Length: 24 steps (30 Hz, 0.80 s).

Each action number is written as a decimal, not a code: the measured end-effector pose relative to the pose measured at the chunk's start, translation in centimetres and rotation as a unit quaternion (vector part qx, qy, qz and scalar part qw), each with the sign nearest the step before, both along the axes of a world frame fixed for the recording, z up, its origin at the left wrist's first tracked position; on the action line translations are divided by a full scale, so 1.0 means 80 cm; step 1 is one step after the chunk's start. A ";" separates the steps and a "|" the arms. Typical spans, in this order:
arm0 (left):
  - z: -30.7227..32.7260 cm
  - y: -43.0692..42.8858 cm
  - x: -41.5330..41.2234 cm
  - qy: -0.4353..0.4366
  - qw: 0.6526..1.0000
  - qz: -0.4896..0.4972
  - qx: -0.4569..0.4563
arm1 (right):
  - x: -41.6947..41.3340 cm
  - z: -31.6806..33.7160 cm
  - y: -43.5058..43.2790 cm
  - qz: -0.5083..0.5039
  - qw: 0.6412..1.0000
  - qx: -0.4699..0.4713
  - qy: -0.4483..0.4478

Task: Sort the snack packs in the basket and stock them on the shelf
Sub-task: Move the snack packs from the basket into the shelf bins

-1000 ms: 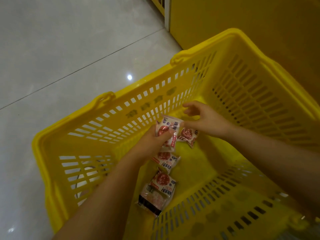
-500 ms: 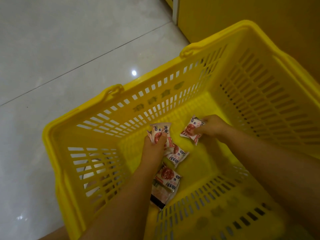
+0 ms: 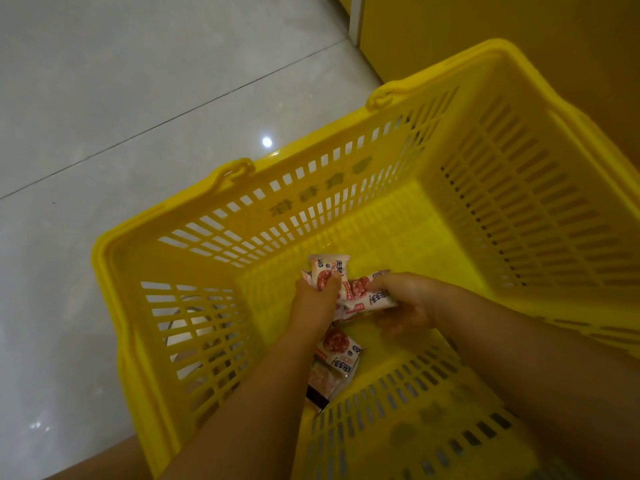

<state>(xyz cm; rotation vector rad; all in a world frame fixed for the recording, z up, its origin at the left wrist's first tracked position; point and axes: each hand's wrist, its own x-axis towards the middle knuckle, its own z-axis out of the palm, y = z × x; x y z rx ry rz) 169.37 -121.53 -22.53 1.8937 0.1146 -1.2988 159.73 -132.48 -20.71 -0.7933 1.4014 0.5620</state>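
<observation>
Both my hands are down inside a yellow slotted basket (image 3: 346, 168). My left hand (image 3: 313, 303) grips an upright white snack pack with a red picture (image 3: 329, 268). My right hand (image 3: 408, 299) pinches another white and red snack pack (image 3: 372, 294) and holds it against the left hand's pack. Under the hands, on the basket floor, lies a further snack pack (image 3: 341, 349) on top of a pinkish pack with a black edge (image 3: 322, 384). At least one more pack is partly hidden beneath my hands.
The basket stands on a pale tiled floor (image 3: 121, 98). A yellow shelf unit panel (image 3: 519, 36) rises behind the basket at the top right. My knee or leg shows at the bottom left.
My right hand has carried its pack leftwards to the left hand's pack. The left hand has kept its grip. The camera has moved closer, so the basket fills more of the view.
</observation>
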 end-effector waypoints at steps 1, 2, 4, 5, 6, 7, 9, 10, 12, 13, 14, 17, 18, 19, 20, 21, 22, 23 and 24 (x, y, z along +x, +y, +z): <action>-0.002 -0.001 0.000 0.014 1.000 -0.005 -0.004 | -0.001 -0.002 -0.003 -0.015 0.999 -0.047 -0.008; -0.003 -0.003 0.000 0.030 0.999 -0.015 -0.013 | -0.001 -0.004 -0.009 -0.030 0.995 -0.098 -0.016; -0.003 -0.005 0.000 0.028 0.999 -0.034 -0.027 | -0.001 -0.006 -0.024 -0.008 0.983 -0.182 -0.028; -0.004 -0.007 0.001 0.013 0.999 -0.034 -0.033 | 0.000 -0.006 -0.031 0.023 0.978 -0.206 -0.029; -0.004 -0.009 0.002 -0.001 0.999 -0.028 -0.043 | 0.001 -0.005 -0.038 0.055 0.974 -0.218 -0.029; -0.003 -0.010 0.004 -0.015 0.998 -0.016 -0.054 | 0.001 -0.005 -0.044 0.087 0.971 -0.220 -0.029; -0.002 -0.013 0.010 -0.023 0.996 0.016 -0.080 | 0.001 -0.006 -0.055 0.164 0.965 -0.201 -0.037; -0.003 -0.014 0.013 -0.004 0.995 0.030 -0.097 | 0.002 -0.006 -0.059 0.202 0.960 -0.189 -0.047; -0.005 -0.017 0.014 0.045 0.992 0.029 -0.114 | 0.004 -0.009 -0.059 0.236 0.952 -0.187 -0.059; -0.005 -0.020 0.013 0.059 0.991 0.018 -0.115 | 0.006 -0.011 -0.056 0.229 0.949 -0.209 -0.059; -0.007 -0.022 0.010 0.069 0.991 0.010 -0.113 | 0.007 -0.014 -0.052 0.209 0.946 -0.244 -0.053; -0.015 -0.027 0.001 0.078 0.992 0.011 -0.099 | 0.004 -0.020 -0.039 0.108 0.936 -0.334 -0.005; -0.018 -0.028 -0.002 0.083 0.991 0.019 -0.099 | 0.002 -0.024 -0.036 0.080 0.945 -0.316 0.005; -0.020 -0.028 -0.004 0.088 0.990 0.025 -0.103 | 0.000 -0.027 -0.034 0.052 0.960 -0.274 -0.004; -0.021 -0.029 -0.005 0.086 0.990 0.029 -0.105 | -0.002 -0.028 -0.033 0.028 0.972 -0.231 -0.019; -0.022 -0.030 -0.005 0.080 0.991 0.027 -0.104 | -0.002 -0.026 -0.033 0.008 0.979 -0.201 -0.028; -0.020 -0.032 -0.005 0.073 0.992 0.021 -0.102 | -0.001 -0.024 -0.035 -0.005 0.983 -0.182 -0.033; -0.016 -0.034 -0.004 0.069 0.992 0.015 -0.102 | 0.000 -0.020 -0.037 -0.009 0.985 -0.168 -0.038; -0.012 -0.037 -0.003 0.068 0.992 0.013 -0.105 | 0.002 -0.017 -0.039 -0.006 0.986 -0.162 -0.044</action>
